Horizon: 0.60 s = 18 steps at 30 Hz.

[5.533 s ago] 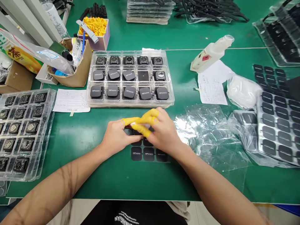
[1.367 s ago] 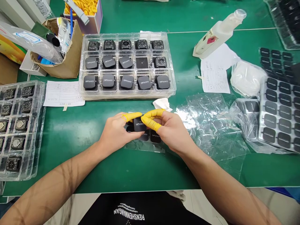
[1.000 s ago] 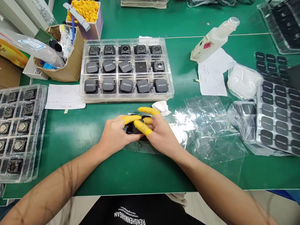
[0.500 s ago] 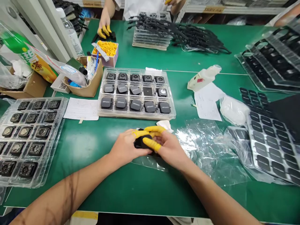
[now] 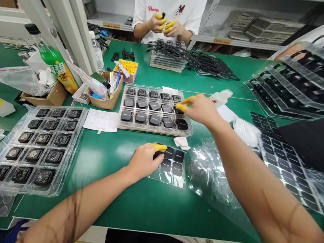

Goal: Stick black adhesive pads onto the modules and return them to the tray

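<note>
My left hand (image 5: 145, 160) has its fingers curled at the left edge of a clear sheet of square black stickers (image 5: 177, 168), on the table before me. Yellow covers sit on its fingertips, and a dark patch under them is partly hidden. Stretched out over a clear plastic tray (image 5: 154, 130), my right hand (image 5: 198, 108) closes its yellow-tipped fingers on a black watch body (image 5: 179, 110) at the right end of the middle row. Most other pieces in the middle and front rows carry black printed squares; the back row shows bare watch bodies (image 5: 154, 94).
Left is another tray of watch bodies (image 5: 54, 156), beside a paper slip (image 5: 101, 120). Boxes (image 5: 107, 101) and bottles stand behind. Crumpled film (image 5: 215, 172), a white bottle (image 5: 221, 97) and sticker sheets (image 5: 288, 162) lie right. Across the table a co-worker's hands (image 5: 164, 25) hold a small dark piece.
The watch body is out of my two hands, and the middle row's bare slot now holds a covered piece. My right hand has moved forward to the tray; the sticker sheet is uncovered.
</note>
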Each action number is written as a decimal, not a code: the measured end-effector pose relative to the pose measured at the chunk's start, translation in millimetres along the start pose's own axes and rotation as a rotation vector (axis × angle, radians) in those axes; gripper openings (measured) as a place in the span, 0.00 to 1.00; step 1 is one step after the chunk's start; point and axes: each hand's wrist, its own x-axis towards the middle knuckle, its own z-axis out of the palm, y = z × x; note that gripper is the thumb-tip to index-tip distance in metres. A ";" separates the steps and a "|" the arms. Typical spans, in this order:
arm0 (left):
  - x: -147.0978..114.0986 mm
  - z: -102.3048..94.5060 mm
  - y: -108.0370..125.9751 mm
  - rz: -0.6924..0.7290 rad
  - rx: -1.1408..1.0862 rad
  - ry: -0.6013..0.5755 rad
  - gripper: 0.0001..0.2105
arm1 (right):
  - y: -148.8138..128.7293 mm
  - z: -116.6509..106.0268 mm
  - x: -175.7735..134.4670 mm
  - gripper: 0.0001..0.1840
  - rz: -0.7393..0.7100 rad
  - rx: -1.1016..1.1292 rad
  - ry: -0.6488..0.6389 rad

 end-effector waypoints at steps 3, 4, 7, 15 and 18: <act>-0.2 0.3 -0.4 0.007 -0.009 -0.009 0.15 | 10.5 -4.4 -2.7 0.13 -0.004 0.037 -0.158; -0.1 0.0 -0.4 0.006 -0.010 -0.009 0.15 | 12.2 -6.4 -2.4 0.14 0.007 0.087 -0.172; 1.0 -2.3 0.5 -0.008 -0.012 -0.009 0.14 | 9.7 -15.2 -10.7 0.21 0.086 0.266 -0.151; 6.0 -6.8 5.5 -0.227 -0.134 -0.068 0.27 | -51.4 -4.1 -145.8 0.19 0.231 1.176 -0.165; 7.1 -6.4 6.4 -0.313 -0.178 -0.075 0.35 | -67.0 13.4 -176.1 0.27 0.431 1.293 -0.355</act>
